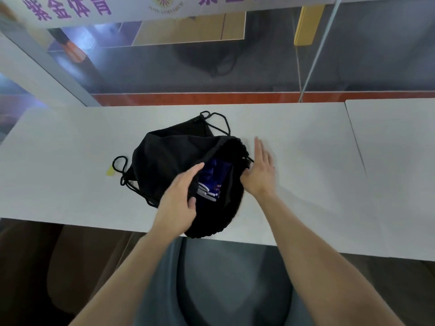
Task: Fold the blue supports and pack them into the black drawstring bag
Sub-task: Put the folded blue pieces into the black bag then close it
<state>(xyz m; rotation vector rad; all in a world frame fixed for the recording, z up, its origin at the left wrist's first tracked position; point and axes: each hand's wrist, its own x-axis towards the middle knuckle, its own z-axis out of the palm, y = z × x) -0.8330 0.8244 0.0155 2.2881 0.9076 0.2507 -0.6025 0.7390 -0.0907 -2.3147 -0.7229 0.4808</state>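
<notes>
Black bag (pixel 164 158) diagonal, mouth twd person, blue supports (pixel 213 174) inside; L hand (pixel 181 194) pinches rim; R hand (pixel 259 170) straight-fingered.

The black drawstring bag (pixel 164 158) on the white desk (pixel 306 142) shows blue supports (pixel 213 171) with white stripes in its mouth, a small yellow tag (pixel 110 171) lies beside its left cord, and beyond the desk's far edge run a red-orange strip (pixel 188 98) and a white banner (pixel 131 10) lettered in purple.
</notes>
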